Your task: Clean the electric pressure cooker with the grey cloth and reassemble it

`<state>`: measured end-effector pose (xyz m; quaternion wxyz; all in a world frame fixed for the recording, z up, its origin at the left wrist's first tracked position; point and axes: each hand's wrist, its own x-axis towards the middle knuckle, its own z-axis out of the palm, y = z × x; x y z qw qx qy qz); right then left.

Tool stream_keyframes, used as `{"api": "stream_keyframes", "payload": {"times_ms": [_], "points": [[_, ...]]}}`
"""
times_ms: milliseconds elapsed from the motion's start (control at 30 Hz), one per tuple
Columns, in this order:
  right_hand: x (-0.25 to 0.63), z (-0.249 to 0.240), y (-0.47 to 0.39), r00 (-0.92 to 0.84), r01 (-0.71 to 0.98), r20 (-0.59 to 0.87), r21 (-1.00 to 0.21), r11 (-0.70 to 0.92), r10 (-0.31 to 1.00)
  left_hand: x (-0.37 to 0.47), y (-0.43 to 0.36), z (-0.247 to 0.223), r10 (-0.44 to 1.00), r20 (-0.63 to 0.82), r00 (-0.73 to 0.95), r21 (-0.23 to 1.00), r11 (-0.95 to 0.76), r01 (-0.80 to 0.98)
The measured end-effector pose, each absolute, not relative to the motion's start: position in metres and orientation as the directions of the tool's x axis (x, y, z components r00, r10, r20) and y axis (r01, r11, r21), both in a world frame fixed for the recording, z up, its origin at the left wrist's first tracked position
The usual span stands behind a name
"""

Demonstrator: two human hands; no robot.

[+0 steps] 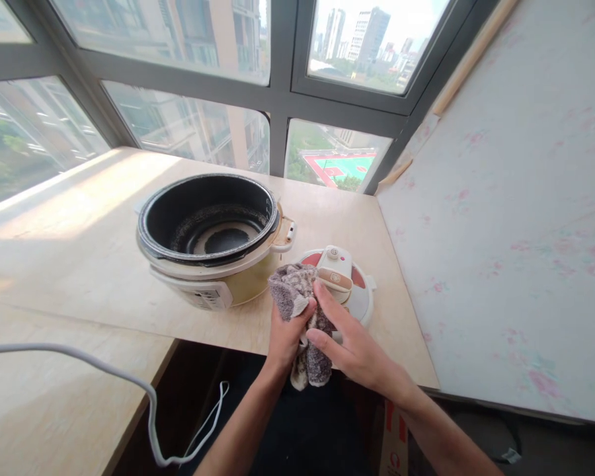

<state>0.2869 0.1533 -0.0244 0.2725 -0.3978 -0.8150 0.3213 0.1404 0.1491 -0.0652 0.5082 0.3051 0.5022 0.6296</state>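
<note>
A grey-brown patterned cloth [293, 285] is bunched up in front of me, its lower end hanging past the front edge of the wooden surface. My left hand [286, 338] is closed around it from the left, thumb on top. From the right, my right hand [350, 340] holds the cloth's side between thumb and fingers; some fingertips are hidden in the folds. Just behind the hands lies a round pressure cooker lid [361, 305] with a white and brown handle, partly covered by cloth and hand. To the left stands the lidless electric pressure cooker [245, 277], its dark inner pot [223, 228] showing worn marks.
The pale wooden surface [79, 264] runs along grey-framed windows [282, 112]. A floral-papered wall [500, 231] bounds the right side. At lower left, a white cable [104, 370] crosses the wood and hangs over its edge. A printed cardboard box [394, 443] stands below.
</note>
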Motion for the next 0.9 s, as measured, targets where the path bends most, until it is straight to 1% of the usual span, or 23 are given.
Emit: {"api": "stream_keyframes", "payload": {"times_ms": [67,133,200,267,333,433,533,667,767,900], "points": [[0.299,-0.027,0.170,-0.477,0.568,0.260,-0.638,0.520,0.839,0.131,0.150,-0.076,0.909,-0.137,-0.393,0.975,0.055,-0.214],[0.311,-0.034,0.192,-0.373,0.675,0.364,-0.525,0.518,0.854,0.127,0.153,-0.085,0.884,-0.088,-0.460,0.996,0.083,-0.033],[0.320,-0.045,0.214,-0.347,0.731,0.411,-0.444,0.517,0.843,0.127,0.158,-0.090,0.882,-0.022,-0.471,0.981,0.110,0.159],[0.323,-0.059,0.231,-0.409,0.744,0.384,-0.385,0.546,0.828,0.131,0.166,-0.090,0.891,0.037,-0.453,0.929,0.136,0.343],[0.322,-0.072,0.239,-0.461,0.758,0.340,-0.329,0.563,0.820,0.138,0.175,-0.087,0.907,0.096,-0.410,0.848,0.141,0.510],[0.318,-0.085,0.238,-0.469,0.788,0.338,-0.257,0.560,0.816,0.146,0.191,-0.082,0.936,0.148,-0.319,0.721,0.118,0.683],[0.314,-0.091,0.236,-0.465,0.798,0.368,-0.220,0.561,0.805,0.150,0.208,-0.077,0.958,0.131,-0.254,0.652,0.110,0.751],[0.315,-0.095,0.240,-0.469,0.813,0.355,-0.184,0.552,0.809,0.147,0.232,-0.070,0.979,0.062,-0.194,0.656,0.106,0.747],[0.317,-0.095,0.244,-0.488,0.802,0.332,-0.195,0.565,0.807,0.147,0.254,-0.065,0.986,0.006,-0.167,0.645,0.124,0.754],[0.321,-0.096,0.244,-0.497,0.785,0.337,-0.218,0.580,0.800,0.151,0.290,-0.062,0.997,-0.026,-0.068,0.596,0.070,0.800]]}}
